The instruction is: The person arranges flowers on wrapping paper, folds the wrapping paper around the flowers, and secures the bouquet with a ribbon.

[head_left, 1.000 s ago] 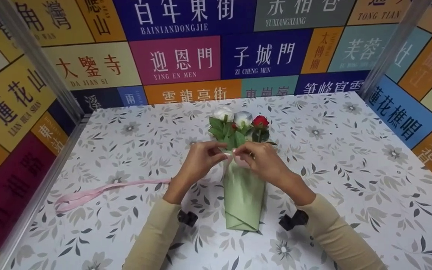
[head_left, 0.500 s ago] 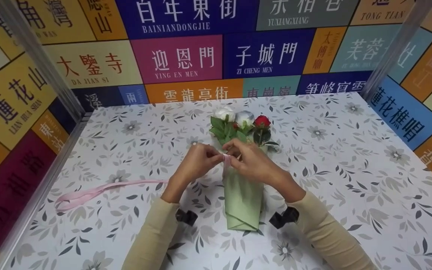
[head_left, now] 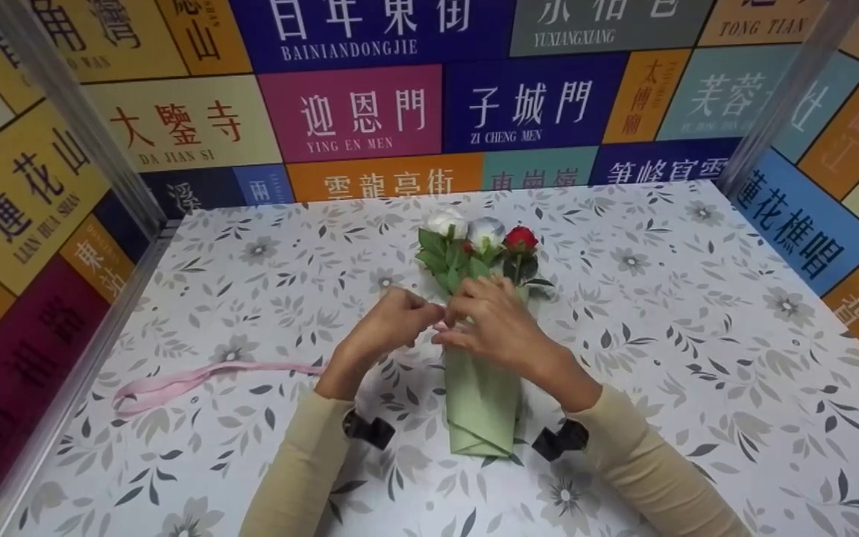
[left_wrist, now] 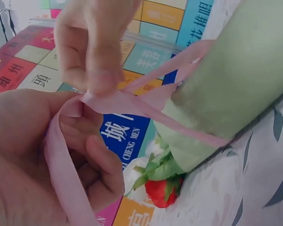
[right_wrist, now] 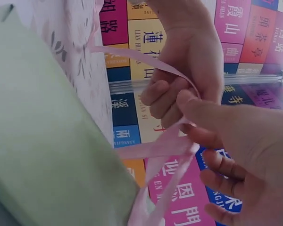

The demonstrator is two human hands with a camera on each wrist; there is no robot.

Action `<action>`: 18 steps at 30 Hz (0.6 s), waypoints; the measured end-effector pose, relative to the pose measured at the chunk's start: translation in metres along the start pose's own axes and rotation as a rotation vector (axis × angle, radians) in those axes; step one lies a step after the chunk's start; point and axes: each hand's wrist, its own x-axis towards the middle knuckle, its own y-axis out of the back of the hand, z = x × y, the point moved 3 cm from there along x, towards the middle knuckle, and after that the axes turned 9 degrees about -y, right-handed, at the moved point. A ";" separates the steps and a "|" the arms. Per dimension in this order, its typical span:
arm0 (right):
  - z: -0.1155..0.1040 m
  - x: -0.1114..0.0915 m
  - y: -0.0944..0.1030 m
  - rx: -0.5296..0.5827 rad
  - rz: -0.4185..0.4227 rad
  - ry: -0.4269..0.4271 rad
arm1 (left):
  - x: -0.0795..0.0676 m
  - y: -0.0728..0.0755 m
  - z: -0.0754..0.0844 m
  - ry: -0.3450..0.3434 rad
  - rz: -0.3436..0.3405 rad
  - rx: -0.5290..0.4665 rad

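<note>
A bouquet wrapped in green paper (head_left: 483, 403) lies on the table, its flower heads pointing away from me. Pink ribbon (left_wrist: 153, 110) loops around the wrap near the flowers. My left hand (head_left: 388, 324), at the bouquet's left side, holds the ribbon with fingers curled, and a long tail runs down over the palm in the left wrist view. Thumb and finger of my right hand (head_left: 496, 321) pinch the ribbon right beside the left fingertips; its other fingers are loosely bent in the right wrist view. In the head view the hands hide most of the ribbon at the wrap.
White flowers (head_left: 446, 222) and a red rose (head_left: 520, 239) stick out of the wrap among green leaves. The ribbon's loose tail (head_left: 176, 386) lies on the table to the left. Sign-printed panels (head_left: 362, 108) stand behind the floral-patterned tabletop (head_left: 661, 313).
Both hands have shifted left and slightly nearer to me, from over the wrap to its left edge, with the ribbon between them. The bouquet has stayed nearly in place.
</note>
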 end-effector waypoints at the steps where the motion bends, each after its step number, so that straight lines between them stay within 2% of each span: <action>1: 0.000 0.000 0.000 0.004 0.000 0.000 | 0.000 0.000 0.000 0.006 0.001 0.000; 3: 0.002 0.002 0.000 0.043 -0.009 -0.003 | 0.001 0.002 -0.001 0.008 0.004 0.010; 6: 0.010 0.005 0.004 0.207 -0.094 -0.066 | 0.003 0.007 -0.002 0.002 0.011 0.050; 10: 0.022 0.007 0.010 0.496 -0.271 -0.288 | 0.003 0.009 -0.004 -0.026 0.000 0.066; 13: 0.030 0.008 0.013 0.658 -0.331 -0.408 | 0.004 0.008 -0.004 -0.049 -0.021 0.060; 18: 0.039 0.011 0.017 0.851 -0.392 -0.447 | 0.006 0.006 -0.004 -0.086 -0.061 0.088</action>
